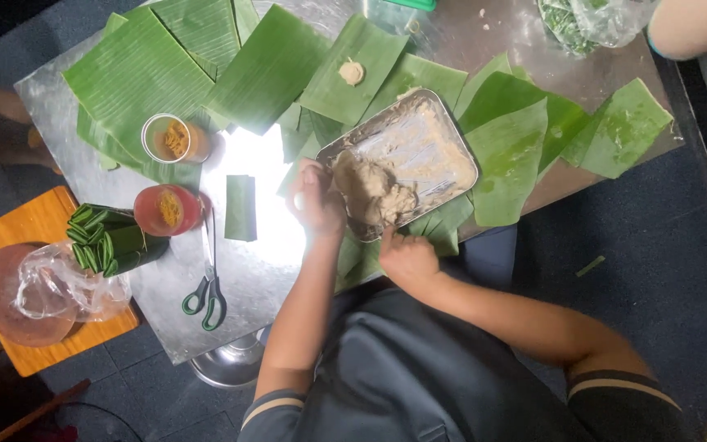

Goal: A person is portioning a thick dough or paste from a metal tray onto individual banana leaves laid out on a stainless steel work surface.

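Metal table (165, 303) covered with cut banana leaves (137, 74); green-handled scissors (206, 290) lie left of the arms. Metal tray (452, 147) at centre holds beige dough (370, 192). Left hand (317, 200) closed around a small dough piece at the tray's left edge. Right hand (407, 258) grips the near rim, fingers curled. Two cups (169, 209) at left hold orange-brown filling.

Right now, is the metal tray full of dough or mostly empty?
Mostly empty: the metal tray holds one dough lump at its near end; elsewhere only smears.
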